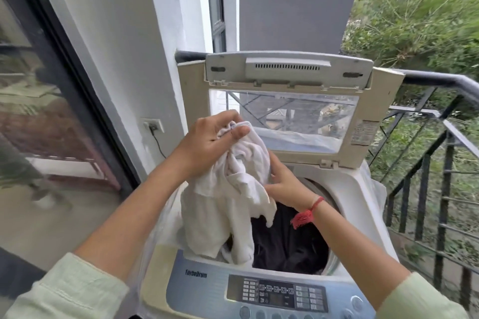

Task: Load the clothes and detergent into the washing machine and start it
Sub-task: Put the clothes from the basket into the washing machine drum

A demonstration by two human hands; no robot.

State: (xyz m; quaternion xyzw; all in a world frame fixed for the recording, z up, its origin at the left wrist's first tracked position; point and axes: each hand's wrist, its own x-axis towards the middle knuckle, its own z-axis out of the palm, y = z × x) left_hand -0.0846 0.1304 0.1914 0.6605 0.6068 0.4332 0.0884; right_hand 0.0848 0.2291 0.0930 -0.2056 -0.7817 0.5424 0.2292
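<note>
A top-loading washing machine stands in front of me with its lid raised upright. Dark clothes lie inside the drum. A white garment hangs bunched over the drum's left side. My left hand grips its top, fingers curled round the cloth. Lower on the garment's right side, my right hand holds the fabric just above the drum opening. The control panel with its buttons runs along the machine's near edge. No detergent is in view.
A white wall with a socket and plugged cable is to the left, beside a glass sliding door. A black metal railing runs right of and behind the machine. Bushes lie beyond it.
</note>
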